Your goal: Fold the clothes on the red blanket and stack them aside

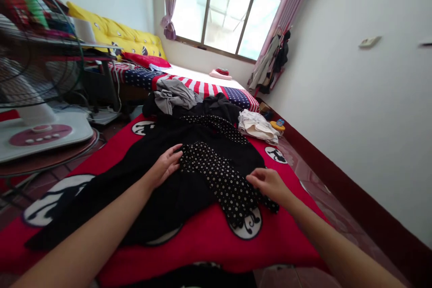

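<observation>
A black dress [141, 207] with white-dotted sleeves lies spread over a red cloth [270, 252] with white round motifs. One dotted sleeve [219, 173] is folded across it toward me; the other dotted sleeve [216, 122] lies on its far side. My left hand [167, 165] is at the near sleeve's left end, fingers stretched and slightly apart, fingertips touching the fabric. At that sleeve's right edge, my right hand [270, 184] has thumb and fingers pinched together on the dotted fabric.
Grey clothing [173, 94] and dark clothing [221, 107] are heaped at the far edge, with folded white clothing [258, 126] at right. A fan [40, 126] stands on a round stool at left. Behind are a bed [202, 86] and a window; a wall [357, 112] rises at right.
</observation>
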Available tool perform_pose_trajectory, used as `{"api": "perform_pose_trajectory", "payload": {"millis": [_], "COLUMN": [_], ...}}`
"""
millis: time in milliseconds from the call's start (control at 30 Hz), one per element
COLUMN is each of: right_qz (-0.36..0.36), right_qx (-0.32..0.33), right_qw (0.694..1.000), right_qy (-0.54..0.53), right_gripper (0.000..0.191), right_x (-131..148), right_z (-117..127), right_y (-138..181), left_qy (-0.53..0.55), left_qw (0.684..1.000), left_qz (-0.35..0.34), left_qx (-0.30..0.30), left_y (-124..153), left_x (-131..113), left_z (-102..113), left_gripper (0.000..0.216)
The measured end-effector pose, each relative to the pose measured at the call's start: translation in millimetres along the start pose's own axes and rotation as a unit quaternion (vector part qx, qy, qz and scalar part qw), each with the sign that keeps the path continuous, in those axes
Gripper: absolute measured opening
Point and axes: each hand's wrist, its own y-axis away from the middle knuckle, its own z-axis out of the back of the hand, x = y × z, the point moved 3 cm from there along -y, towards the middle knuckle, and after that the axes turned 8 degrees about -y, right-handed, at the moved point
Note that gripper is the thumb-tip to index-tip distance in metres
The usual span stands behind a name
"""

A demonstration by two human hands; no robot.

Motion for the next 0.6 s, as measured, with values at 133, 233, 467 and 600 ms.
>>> {"api": "perform_pose_trajectory", "payload": {"millis": [133,233,467,600], "right_qz": [0.008,0.015,0.185,0.143], "right_qx": [0.017,0.07,-0.123,-0.173], "right_qw": [0.985,0.986,0.899,0.938], "right_qy": [0.17,0.152,-0.377,-0.262], "right_gripper": [0.02,0.022,0.022,0.036], "right_x": [7.5,36.7,101.6,51.6], "right_z": [-30.2,-33.2,44.9,36.0], "right_y": [28.0,15.0,-48.8,-49.8], "left_qy": [-0.072,-0.096,-0.106,-0.089], "left_qw": [0.997,0.995,0.991,0.992], "left_qz": [-0.008,-0.004,0.003,0.012], "left_qx": [-0.02,-0.021,-0.079,-0.085], "left_y": [1.3,2.8,1.1,1.7], "left_x": [1.6,1.8,1.8,1.2], "left_z": [-2.7,-4.2,1.9,4.2], "left_gripper": [0.06,0.066,0.076,0.073]}}
